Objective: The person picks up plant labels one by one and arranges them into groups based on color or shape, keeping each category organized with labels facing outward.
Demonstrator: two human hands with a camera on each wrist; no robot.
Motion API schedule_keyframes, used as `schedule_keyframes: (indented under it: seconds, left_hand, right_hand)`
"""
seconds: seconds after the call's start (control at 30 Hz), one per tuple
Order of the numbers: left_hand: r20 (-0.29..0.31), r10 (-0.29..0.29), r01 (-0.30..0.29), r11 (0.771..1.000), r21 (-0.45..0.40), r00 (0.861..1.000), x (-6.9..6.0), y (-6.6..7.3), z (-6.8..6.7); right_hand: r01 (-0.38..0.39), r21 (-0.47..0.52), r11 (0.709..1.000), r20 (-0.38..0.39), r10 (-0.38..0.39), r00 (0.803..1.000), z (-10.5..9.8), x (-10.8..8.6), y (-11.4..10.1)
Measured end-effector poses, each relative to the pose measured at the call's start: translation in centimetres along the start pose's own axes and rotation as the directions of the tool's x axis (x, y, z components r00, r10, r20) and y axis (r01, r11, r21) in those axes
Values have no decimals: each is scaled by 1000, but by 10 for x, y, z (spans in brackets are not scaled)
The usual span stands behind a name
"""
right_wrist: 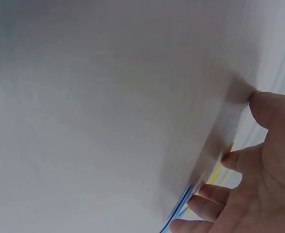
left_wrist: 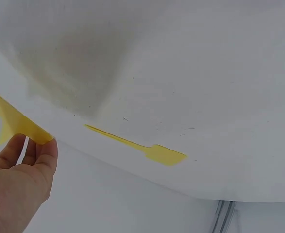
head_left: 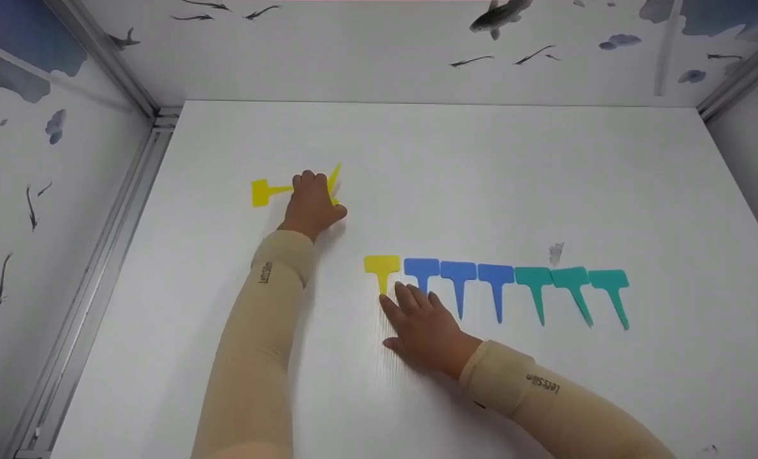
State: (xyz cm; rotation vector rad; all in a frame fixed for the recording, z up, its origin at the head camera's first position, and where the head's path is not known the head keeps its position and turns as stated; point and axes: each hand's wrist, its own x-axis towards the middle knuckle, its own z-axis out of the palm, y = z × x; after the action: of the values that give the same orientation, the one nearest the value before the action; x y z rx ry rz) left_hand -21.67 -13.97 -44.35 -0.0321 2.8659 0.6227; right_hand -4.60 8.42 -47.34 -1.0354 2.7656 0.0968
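Observation:
My left hand [head_left: 310, 203] pinches a yellow T-shaped plant label [left_wrist: 23, 124], lifted off the table in the left wrist view. Beside that hand, a second yellow plant label [head_left: 261, 192] lies flat, its stem pointing right. Lower down, my right hand [head_left: 426, 331] rests on the table with fingers spread. Its index fingertip touches the stem tip of a yellow plant label [head_left: 382, 263] at the row's left end. Other fingers cover the lower stem of the nearest blue plant label [head_left: 422, 266].
Rightward the row continues with two more blue labels [head_left: 458, 271] and three green labels [head_left: 570, 276], heads up and stems down. They lie on a white table [head_left: 455, 178] with a grey smudge [head_left: 556, 253]. Fish-patterned panels [head_left: 366, 57] stand behind and to the left.

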Motion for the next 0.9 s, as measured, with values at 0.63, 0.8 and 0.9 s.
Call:
schedule_keyframes:
  seconds: [0.63,0.8,0.9]
  left_hand:
    - [13,79,-79,997,-20,997,-40,-9,2]
    - [22,101,-101,995,3,995,-51,-9,2]
    - [24,125,-125,992,9,992,-58,-9,2]
  right_hand:
    - [-22,1,1000,51,22,998,-4,1,-1]
    - [-26,12,1000,65,25,998,-7,0,-2]
    - [-22,10,1000,63,21,998,-8,-1,-2]
